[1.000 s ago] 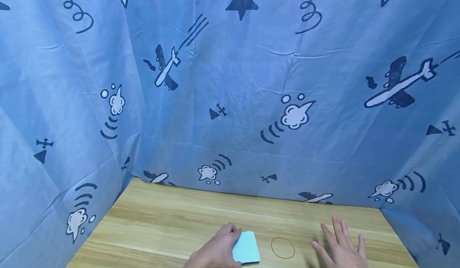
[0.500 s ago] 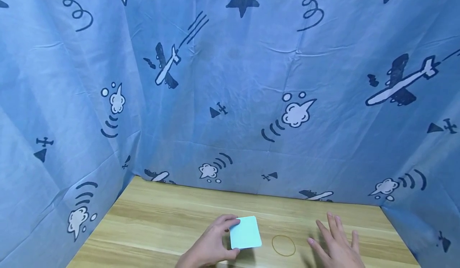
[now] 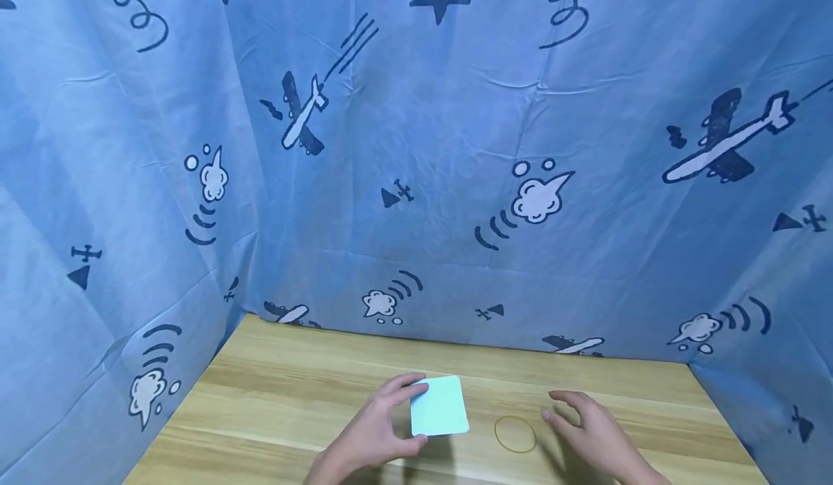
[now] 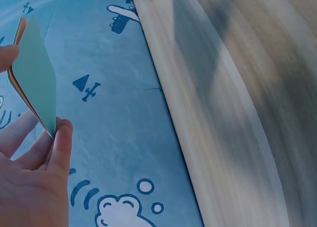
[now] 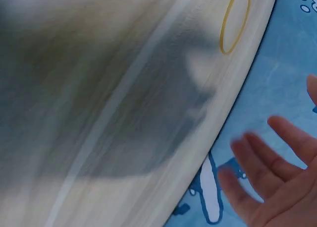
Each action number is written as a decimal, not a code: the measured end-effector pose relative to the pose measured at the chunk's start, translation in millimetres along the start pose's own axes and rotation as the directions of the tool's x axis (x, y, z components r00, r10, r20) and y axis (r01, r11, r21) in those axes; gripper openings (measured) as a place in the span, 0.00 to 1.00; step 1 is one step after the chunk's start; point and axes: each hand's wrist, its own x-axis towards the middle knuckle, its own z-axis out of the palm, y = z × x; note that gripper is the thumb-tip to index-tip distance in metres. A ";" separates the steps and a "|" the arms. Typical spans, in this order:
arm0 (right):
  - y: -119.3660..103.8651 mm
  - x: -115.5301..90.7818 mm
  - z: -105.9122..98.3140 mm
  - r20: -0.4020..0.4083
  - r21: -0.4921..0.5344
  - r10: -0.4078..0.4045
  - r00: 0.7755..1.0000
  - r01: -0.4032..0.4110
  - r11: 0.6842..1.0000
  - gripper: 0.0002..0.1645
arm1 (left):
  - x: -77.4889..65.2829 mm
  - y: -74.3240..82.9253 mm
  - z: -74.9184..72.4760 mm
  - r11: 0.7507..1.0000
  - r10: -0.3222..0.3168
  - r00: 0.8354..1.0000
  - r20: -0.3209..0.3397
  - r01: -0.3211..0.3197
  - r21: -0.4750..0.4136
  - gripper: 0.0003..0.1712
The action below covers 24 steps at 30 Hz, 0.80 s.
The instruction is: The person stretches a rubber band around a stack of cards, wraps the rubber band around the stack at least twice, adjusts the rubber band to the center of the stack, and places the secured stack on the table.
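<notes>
My left hand (image 3: 372, 427) holds a thin stack of square cards (image 3: 440, 407) by its edges, thumb at the near edge and fingers at the far one. Its top is pale turquoise; in the left wrist view, orange and white layers show along the side of the card stack (image 4: 37, 76). A shadow on the wood below shows it raised above the table. A thin yellow rubber band (image 3: 515, 452) lies in a loop on the table between the hands. My right hand (image 3: 594, 431) hovers just right of the band, fingers loosely bent and holding nothing.
The wooden table (image 3: 293, 376) runs back to a blue curtain (image 3: 442, 239) printed with planes, stars and clouds. More of the curtain hangs along the left and right sides.
My left hand has lifted the card stack off the table and moved it slightly away from me. My right hand, earlier spread wide, has turned and moved left toward the rubber band.
</notes>
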 end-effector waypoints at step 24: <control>-7.7 29.8 41.6 0.088 -0.039 0.073 0.993 -0.069 0.997 0.15 | 0.0 -0.7 -1.5 0.997 -0.024 1.000 -0.009 0.024 -0.073 0.35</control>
